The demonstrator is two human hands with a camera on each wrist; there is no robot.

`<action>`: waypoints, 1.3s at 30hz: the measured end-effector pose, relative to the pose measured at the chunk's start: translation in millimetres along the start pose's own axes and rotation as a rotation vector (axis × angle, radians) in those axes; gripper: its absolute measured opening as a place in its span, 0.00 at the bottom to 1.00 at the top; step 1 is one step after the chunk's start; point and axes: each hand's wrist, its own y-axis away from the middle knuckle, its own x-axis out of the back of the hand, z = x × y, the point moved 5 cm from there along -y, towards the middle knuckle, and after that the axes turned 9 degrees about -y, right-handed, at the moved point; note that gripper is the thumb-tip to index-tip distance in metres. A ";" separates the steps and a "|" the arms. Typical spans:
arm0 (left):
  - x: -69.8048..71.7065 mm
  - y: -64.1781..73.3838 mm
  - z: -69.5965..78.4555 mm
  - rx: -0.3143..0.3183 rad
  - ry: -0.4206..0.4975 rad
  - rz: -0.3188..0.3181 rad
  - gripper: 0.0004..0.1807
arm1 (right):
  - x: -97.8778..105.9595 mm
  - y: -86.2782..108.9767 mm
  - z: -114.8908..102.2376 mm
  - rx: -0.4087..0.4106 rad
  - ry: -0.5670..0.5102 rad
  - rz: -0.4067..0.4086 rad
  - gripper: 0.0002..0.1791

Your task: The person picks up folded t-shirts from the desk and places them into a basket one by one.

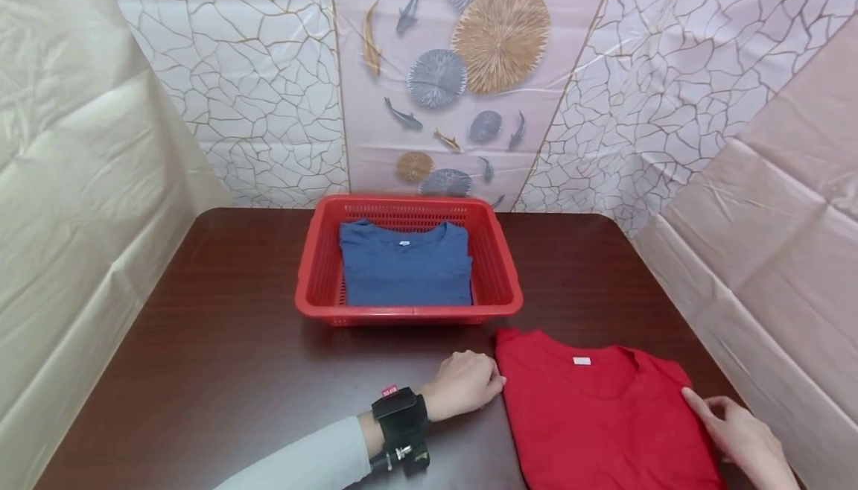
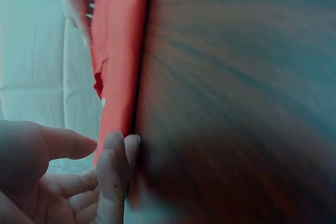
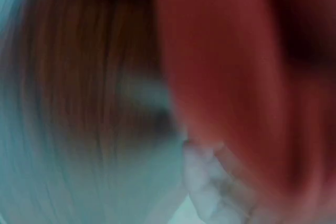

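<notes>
A folded red T-shirt (image 1: 603, 415) with a white neck label lies at the front right of the table, its collar toward the back. My left hand (image 1: 465, 382) has its fingers curled at the shirt's left edge; in the left wrist view, fingertips (image 2: 116, 142) and thumb come to the red cloth. At the opposite edge, my right hand (image 1: 740, 430) holds the side of the shirt, thumb on top. The right wrist view is blurred, with fingers (image 3: 202, 177) under the cloth. A folded blue T-shirt (image 1: 409, 270) lies inside the red basket (image 1: 409, 316).
The basket stands at the back middle of the dark wooden table (image 1: 201, 356), just beyond the red shirt. Patterned cloth (image 1: 268, 80) hangs behind the table, and pale cloth sheets (image 1: 80, 214) close off both sides. A black camera strap (image 1: 402, 419) is on my left wrist.
</notes>
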 end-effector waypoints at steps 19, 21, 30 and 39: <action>-51.7 -5.1 5.3 0.392 1.220 -0.432 0.50 | -49.3 11.3 -19.3 -0.042 -0.947 -0.572 0.14; -53.5 -6.9 8.6 0.353 1.213 -0.440 0.50 | -51.5 13.8 -19.0 -0.041 -0.974 -0.582 0.14; -51.1 -14.3 18.8 0.135 1.128 -0.394 0.47 | -50.1 20.2 -21.4 -0.038 -0.930 -0.453 0.37; -39.6 -18.4 27.6 0.019 1.091 -0.412 0.45 | -39.5 27.3 -28.4 -0.061 -0.956 -0.435 0.39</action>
